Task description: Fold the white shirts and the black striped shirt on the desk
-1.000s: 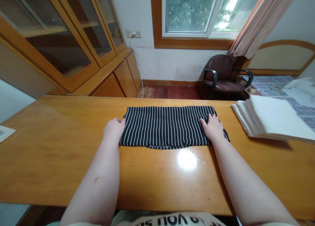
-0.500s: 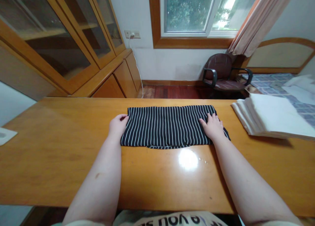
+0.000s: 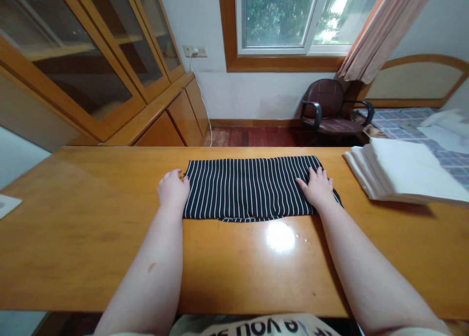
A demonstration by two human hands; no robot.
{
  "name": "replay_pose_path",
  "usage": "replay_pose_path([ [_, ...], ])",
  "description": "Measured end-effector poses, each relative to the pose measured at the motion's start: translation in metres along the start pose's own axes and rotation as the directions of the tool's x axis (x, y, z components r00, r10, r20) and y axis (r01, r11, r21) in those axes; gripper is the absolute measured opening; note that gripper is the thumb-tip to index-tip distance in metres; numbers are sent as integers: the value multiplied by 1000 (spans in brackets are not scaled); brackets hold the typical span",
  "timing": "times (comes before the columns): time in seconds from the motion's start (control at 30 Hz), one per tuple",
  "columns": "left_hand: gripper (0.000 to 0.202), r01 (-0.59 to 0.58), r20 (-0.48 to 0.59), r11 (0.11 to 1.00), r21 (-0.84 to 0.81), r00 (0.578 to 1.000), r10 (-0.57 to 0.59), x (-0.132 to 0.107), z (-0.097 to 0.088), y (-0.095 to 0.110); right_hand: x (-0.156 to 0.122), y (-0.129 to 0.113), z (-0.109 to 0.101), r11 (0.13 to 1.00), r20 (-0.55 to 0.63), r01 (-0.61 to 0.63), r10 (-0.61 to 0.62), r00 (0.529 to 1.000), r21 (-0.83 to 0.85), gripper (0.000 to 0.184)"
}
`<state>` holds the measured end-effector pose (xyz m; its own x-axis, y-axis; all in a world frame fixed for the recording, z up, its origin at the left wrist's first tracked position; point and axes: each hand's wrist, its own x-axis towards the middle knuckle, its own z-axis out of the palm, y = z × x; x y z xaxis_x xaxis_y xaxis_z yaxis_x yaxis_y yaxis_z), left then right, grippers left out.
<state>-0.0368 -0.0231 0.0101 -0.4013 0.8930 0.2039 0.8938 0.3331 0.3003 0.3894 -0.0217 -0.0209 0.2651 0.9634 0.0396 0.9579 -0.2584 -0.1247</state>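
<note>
A folded black cloth with thin white stripes (image 3: 245, 187) lies flat across the wooden table (image 3: 227, 267), its long side running left to right. A narrow curved strip of the same fabric sticks out from under its near edge. My left hand (image 3: 173, 188) rests at the left edge of the cloth, thumb touching that edge and fingers apart from the thumb, on the table side. On the right end of the cloth my right hand (image 3: 318, 187) lies palm down with its fingers spread. The layers beneath the top fold are hidden.
A stack of folded white cloths (image 3: 406, 172) stands on the table at the right. A white flat object (image 3: 8, 205) sits at the far left. Beyond the table are a glass-door cabinet (image 3: 110, 57), an office chair (image 3: 326, 106) and a bed (image 3: 410, 116).
My left hand has loosened from a pinch at the cloth's left edge, its fingers now more spread. The left edge has shifted slightly right and straightened. My right hand has stayed in place.
</note>
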Motion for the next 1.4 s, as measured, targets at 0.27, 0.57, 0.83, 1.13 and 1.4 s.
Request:
replay_pose_path([
  [0.27, 52, -657, 179, 750, -80, 730, 659, -58, 16, 88, -50, -62, -20, 883, -57, 448, -444, 894, 140, 72],
  [0.57, 73, -746, 435, 648, -153, 538, 722, -72, 43, 87, -69, -93, 7, 750, 121, 641, -660, 741, 163, 79],
  [0.83, 74, -482, 419, 876, 20, 799, 431, -46, 41, 51, -66, -73, 9, 752, 130, 643, -659, 741, 143, 100],
  [1.13, 71, -78, 322, 982, 171, 947, 19, -23, 35, 19, -64, -68, 7, 719, 150, 672, -694, 704, 176, 111],
  [1.4, 75, 56, 267, 969, 242, 956, -122, -15, 3, 11, -66, -67, 4, 722, 127, 668, -691, 712, 181, 104],
])
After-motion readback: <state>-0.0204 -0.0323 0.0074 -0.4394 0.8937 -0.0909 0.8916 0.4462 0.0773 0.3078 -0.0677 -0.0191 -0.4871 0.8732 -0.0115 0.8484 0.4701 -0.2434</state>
